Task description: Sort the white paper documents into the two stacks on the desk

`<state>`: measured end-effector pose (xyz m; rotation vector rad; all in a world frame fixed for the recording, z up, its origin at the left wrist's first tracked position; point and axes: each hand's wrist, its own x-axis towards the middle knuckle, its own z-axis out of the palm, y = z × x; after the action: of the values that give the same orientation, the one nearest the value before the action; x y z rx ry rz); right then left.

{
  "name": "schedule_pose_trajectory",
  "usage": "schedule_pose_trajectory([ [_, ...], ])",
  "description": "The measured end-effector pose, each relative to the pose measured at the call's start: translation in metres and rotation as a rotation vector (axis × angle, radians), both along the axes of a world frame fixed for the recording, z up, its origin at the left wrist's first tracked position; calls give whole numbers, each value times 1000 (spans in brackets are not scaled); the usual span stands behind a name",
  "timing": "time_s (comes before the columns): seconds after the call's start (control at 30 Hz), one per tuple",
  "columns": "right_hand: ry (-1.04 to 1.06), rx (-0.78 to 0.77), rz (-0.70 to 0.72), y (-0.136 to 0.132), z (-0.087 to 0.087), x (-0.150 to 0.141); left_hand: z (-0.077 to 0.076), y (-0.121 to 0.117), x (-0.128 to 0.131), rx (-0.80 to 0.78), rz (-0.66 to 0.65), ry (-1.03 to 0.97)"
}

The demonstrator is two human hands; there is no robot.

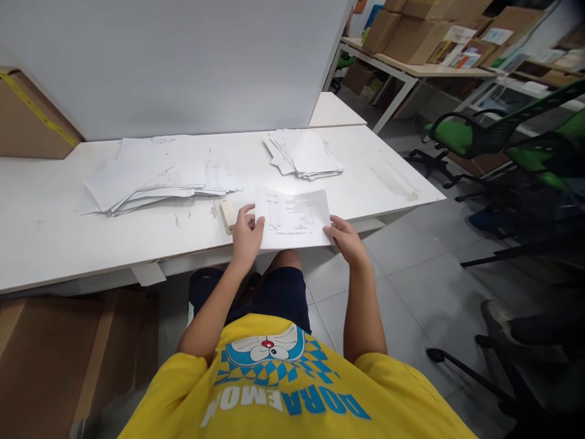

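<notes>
Head view: left hand [247, 239] and right hand [349, 239] are pinching paper [295, 216] by opposite ends, its long axis running between them.

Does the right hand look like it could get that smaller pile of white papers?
Probably yes: the bare right hand seems near the smaller pile of loose white papers, with just white tabletop between, though it might first need to release the white printed sheet.
</notes>
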<state>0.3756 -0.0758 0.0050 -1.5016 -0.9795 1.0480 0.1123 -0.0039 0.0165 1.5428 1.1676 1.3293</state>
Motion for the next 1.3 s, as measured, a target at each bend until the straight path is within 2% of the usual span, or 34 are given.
schedule_pose_trajectory([
  [0.1, 43, -92, 97, -18, -4, -7, 9, -16, -34, 70, 126, 34],
  [0.17, 61, -142, 147, -23, -7, -14, 12, -7, -57, 155, 232, 100],
  [0.2, 70, -152, 165, -23, -9, -18, 13, 3, -67, 196, 245, 167],
  [0.23, 80, -150, 179, -22, -10, -22, 12, 14, -74, 223, 216, 241],
  [0.3, 94, -128, 194, -19, -13, -30, 9, 37, -84, 259, 62, 371],
  [0.4, 118, -98, 184, -14, -18, -40, 1, 59, -87, 235, -195, 496],
  [0.5, 136, -80, 162, -11, -22, -45, -5, 64, -86, 166, -305, 554],
  [0.77, 165, -92, 136, -4, -23, -47, -9, 63, -89, 179, -326, 641],
  [1.07, 107, -96, 146, -1, -21, -45, -14, 63, -85, 204, -360, 626],
  [1.3, 72, -132, 139, 6, -11, -47, -5, 68, -90, 227, -439, 728],
])
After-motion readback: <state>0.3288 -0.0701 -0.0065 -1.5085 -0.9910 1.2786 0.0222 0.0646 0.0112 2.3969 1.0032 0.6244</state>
